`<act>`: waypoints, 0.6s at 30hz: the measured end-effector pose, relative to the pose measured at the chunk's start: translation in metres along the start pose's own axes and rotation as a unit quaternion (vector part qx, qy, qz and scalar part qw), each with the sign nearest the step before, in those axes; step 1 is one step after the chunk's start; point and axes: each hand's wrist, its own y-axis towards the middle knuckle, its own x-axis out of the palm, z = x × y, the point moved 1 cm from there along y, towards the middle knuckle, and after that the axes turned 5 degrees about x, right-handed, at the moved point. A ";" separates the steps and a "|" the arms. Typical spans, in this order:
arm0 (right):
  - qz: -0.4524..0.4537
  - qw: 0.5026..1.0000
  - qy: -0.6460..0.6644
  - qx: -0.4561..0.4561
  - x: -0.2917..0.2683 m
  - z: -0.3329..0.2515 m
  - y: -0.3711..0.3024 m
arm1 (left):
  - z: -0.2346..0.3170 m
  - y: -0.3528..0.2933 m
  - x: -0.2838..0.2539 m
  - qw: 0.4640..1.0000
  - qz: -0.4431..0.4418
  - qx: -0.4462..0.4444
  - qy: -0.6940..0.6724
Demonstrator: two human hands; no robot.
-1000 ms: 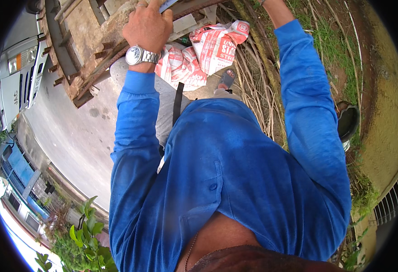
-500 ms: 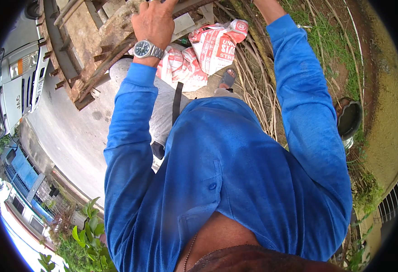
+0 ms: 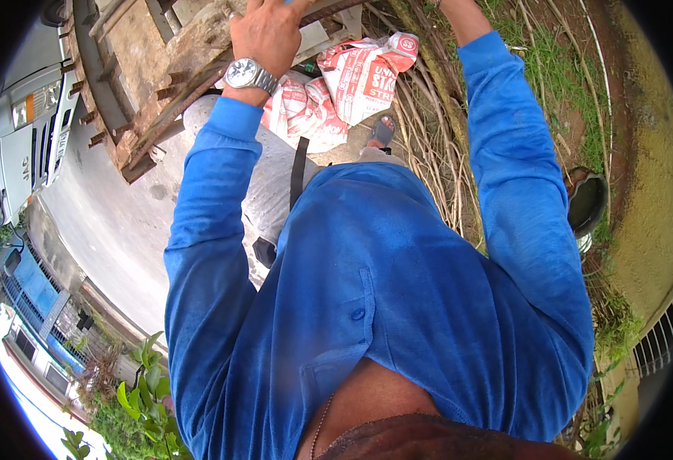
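Observation:
My left hand (image 3: 266, 34), with a metal-banded watch (image 3: 242, 73) on the wrist, reaches to the top edge beside a rusty metal frame (image 3: 149, 142). Its fingers are mostly cut off by the picture's edge, so whether they grip anything does not show. A small pale blue spot shows between them. Of my right arm, the blue sleeve (image 3: 520, 146) and bare wrist (image 3: 465, 19) appear at the upper right; the hand lies outside the picture. Short pegs stick out along the frame's edge. Red-and-white printed sacks (image 3: 359, 80) lie between my arms, beyond my body.
Long dry sticks (image 3: 432, 146) lie right of the sacks, with grass (image 3: 559, 84) beyond. A dark round container (image 3: 588, 201) stands near my right elbow. On the left, a white truck (image 3: 34, 146) stands by the paved road (image 3: 99, 222). A sandalled foot (image 3: 382, 132) shows near the sacks.
My left hand has shifted slightly up and right, while its elbow has swung a little outward. My right wrist has come slightly down and right. The frame and sacks look nearly the same.

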 end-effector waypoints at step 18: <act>-0.187 0.805 0.156 0.540 0.013 0.202 -0.305 | -0.007 -0.001 0.004 0.998 0.031 0.012 -0.057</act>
